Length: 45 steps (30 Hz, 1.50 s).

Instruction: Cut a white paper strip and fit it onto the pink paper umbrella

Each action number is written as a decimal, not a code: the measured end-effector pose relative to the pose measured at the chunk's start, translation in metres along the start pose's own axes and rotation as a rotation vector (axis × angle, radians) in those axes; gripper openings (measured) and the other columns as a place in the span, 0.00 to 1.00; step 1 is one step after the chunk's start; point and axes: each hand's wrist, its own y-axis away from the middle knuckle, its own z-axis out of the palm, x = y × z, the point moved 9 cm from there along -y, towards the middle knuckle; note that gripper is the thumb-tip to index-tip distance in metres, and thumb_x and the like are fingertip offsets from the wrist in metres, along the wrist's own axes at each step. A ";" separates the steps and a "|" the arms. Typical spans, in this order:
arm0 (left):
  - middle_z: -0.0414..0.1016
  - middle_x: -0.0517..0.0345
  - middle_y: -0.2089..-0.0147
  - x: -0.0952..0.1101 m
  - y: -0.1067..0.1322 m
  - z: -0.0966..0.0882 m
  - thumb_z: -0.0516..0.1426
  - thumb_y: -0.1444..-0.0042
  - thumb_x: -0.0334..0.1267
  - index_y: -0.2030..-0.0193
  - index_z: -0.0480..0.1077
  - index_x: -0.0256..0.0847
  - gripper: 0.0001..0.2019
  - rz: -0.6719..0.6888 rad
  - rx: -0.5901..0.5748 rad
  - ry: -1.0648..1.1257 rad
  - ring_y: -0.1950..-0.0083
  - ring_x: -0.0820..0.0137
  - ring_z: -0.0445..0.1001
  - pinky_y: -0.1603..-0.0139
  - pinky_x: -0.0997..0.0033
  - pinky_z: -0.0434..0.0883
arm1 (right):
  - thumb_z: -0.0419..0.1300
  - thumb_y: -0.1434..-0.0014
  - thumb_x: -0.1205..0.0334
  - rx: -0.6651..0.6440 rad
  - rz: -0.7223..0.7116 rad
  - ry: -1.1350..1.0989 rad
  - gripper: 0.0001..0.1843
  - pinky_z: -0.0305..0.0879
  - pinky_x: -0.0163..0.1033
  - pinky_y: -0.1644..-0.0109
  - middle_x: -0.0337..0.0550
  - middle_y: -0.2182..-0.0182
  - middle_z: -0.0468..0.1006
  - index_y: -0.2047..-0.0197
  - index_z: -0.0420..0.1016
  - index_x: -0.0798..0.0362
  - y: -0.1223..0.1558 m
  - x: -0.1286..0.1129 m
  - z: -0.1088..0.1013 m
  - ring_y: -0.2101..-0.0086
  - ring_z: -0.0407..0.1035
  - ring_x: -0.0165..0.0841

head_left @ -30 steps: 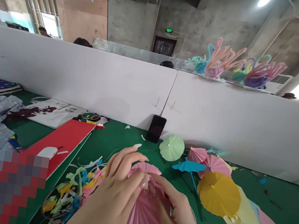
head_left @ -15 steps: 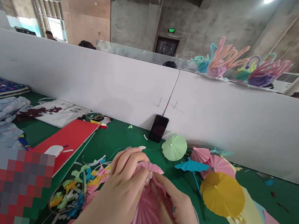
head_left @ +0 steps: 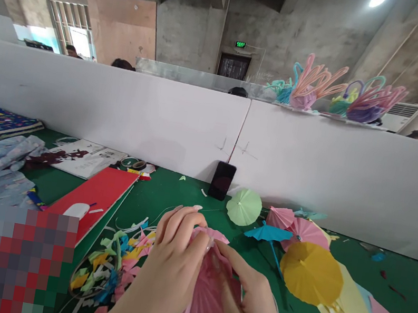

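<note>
Pink pleated paper fan (head_left: 204, 305) | left hand (head_left: 168, 278), right hand (head_left: 247, 312) | fingers pinching folds

Both hands meet over a pleated pink paper umbrella (head_left: 204, 305) low in the head view: the left hand (head_left: 169, 273) curls over its top edge, the right hand (head_left: 247, 312) presses its fingers (head_left: 230, 259) on the folds. Beside them on the green worktop (head_left: 171, 193) lie a yellow umbrella (head_left: 312, 272), a green umbrella (head_left: 244, 206), and coloured paper scraps (head_left: 106, 267).
</note>
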 end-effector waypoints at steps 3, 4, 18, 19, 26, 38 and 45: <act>0.65 0.48 0.53 -0.001 0.000 0.003 0.42 0.44 0.18 0.64 0.63 0.39 0.15 -0.020 -0.003 -0.012 0.44 0.59 0.63 0.49 0.50 0.67 | 0.47 0.46 0.73 -0.006 0.003 0.034 0.25 0.75 0.36 0.61 0.51 0.55 0.81 0.47 0.72 0.57 -0.001 -0.001 0.000 0.59 0.77 0.38; 0.65 0.48 0.53 -0.001 0.000 0.004 0.42 0.43 0.18 0.64 0.63 0.39 0.15 -0.029 -0.004 -0.014 0.44 0.58 0.63 0.49 0.50 0.67 | 0.47 0.46 0.73 -0.004 0.000 0.044 0.25 0.75 0.36 0.60 0.51 0.54 0.80 0.47 0.72 0.57 -0.001 -0.001 0.000 0.58 0.77 0.38; 0.66 0.51 0.52 -0.003 0.000 0.010 0.45 0.37 0.28 0.63 0.63 0.41 0.09 -0.090 0.013 0.090 0.43 0.60 0.63 0.51 0.57 0.67 | 0.50 0.44 0.72 0.114 -0.094 0.114 0.24 0.73 0.38 0.52 0.48 0.51 0.79 0.44 0.71 0.54 0.005 -0.008 -0.007 0.51 0.73 0.39; 0.66 0.51 0.52 -0.003 0.000 0.009 0.45 0.37 0.27 0.64 0.62 0.41 0.09 -0.093 0.011 0.100 0.43 0.60 0.63 0.51 0.57 0.67 | 0.50 0.44 0.72 0.109 -0.104 0.117 0.24 0.73 0.38 0.52 0.48 0.51 0.79 0.45 0.71 0.54 0.005 -0.009 -0.007 0.51 0.73 0.39; 0.67 0.53 0.53 -0.011 0.001 0.013 0.43 0.36 0.29 0.62 0.63 0.43 0.10 -0.148 0.035 0.180 0.46 0.62 0.65 0.53 0.60 0.68 | 0.50 0.46 0.74 0.134 -0.144 0.114 0.26 0.74 0.38 0.55 0.49 0.51 0.78 0.45 0.71 0.54 0.009 -0.010 -0.005 0.54 0.74 0.39; 0.70 0.56 0.56 -0.018 -0.001 0.013 0.47 0.36 0.32 0.67 0.68 0.43 0.12 -0.212 0.074 0.322 0.47 0.64 0.67 0.52 0.63 0.69 | 0.49 0.42 0.74 0.161 -0.163 0.150 0.24 0.73 0.38 0.51 0.49 0.50 0.78 0.44 0.72 0.53 0.010 -0.009 -0.006 0.51 0.73 0.38; 0.70 0.55 0.59 -0.021 -0.002 0.010 0.48 0.36 0.34 0.69 0.67 0.42 0.11 -0.225 0.101 0.364 0.50 0.63 0.68 0.53 0.60 0.69 | 0.48 0.39 0.71 0.218 -0.181 0.119 0.23 0.73 0.37 0.51 0.47 0.49 0.77 0.44 0.72 0.50 0.013 -0.005 -0.009 0.50 0.72 0.38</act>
